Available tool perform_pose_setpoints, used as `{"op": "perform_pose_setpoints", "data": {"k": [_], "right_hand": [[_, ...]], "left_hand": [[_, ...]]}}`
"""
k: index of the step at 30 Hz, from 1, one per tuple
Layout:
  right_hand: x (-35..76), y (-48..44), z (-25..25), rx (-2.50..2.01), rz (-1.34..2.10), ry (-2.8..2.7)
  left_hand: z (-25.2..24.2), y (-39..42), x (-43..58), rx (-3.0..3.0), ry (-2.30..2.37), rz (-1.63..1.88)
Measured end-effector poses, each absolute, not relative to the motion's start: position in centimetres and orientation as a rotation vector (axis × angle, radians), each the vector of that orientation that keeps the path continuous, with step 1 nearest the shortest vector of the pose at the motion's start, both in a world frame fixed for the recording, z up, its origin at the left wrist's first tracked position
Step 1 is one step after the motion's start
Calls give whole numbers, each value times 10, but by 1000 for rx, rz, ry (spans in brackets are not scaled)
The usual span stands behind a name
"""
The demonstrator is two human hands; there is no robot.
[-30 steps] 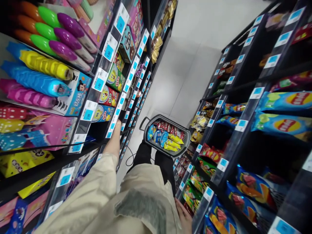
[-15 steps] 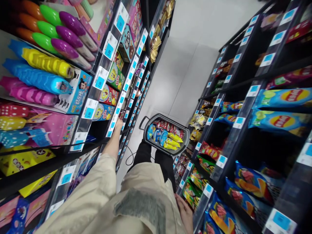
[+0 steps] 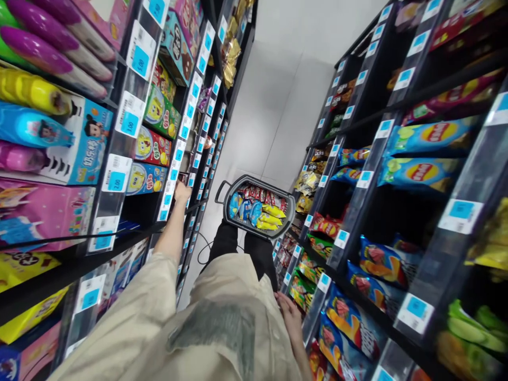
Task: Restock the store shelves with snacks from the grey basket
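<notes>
My left hand [image 3: 182, 192] reaches to the lower tiers of the left shelf, level with the small snack boxes. Its fingers are curled by a small dark item at the shelf edge; what they hold, if anything, is hidden. Nearest to it are a blue cartoon snack box [image 3: 146, 178] and a red one [image 3: 154, 146]. My right hand [image 3: 290, 316] hangs beside my shirt, holding nothing, its fingers loosely apart. A grey shopping basket [image 3: 289, 225] stands on the floor in front of my legs. Inside lie yellow packets [image 3: 270, 218], blue packets [image 3: 246, 209] and red packets [image 3: 260, 194].
The left shelf carries price tags [image 3: 129, 121], toys and candy boxes. On the right, a shelf holds chip bags [image 3: 426, 173] and other snack bags [image 3: 383, 262]. A pale tiled floor [image 3: 273, 100] runs between them. A thin black cable [image 3: 202, 248] loops near my left leg.
My view has shifted, so both shelves and the basket appear farther left and more of the right shelf shows. My left hand stays at the left shelf; my right hand shows slightly higher.
</notes>
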State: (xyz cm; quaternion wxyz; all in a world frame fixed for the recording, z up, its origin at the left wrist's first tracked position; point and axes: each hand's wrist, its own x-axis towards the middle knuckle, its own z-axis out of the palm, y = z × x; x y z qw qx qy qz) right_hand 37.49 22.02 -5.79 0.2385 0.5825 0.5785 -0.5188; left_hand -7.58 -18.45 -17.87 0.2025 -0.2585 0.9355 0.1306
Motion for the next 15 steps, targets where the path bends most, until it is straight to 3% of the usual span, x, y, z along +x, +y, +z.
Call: {"op": "perform_pose_setpoints", "data": {"k": [6, 10, 15], "right_hand": [[379, 217, -71, 1559, -1447, 1667], [380, 221, -89, 1541, -1437, 1705], [357, 242, -135, 1439, -1362, 1831]], "left_hand": [[-178, -91, -34, -390, 2789, 454], [-178, -14, 31, 232, 2337, 635], [-165, 48, 134, 520, 1964, 682]]}}
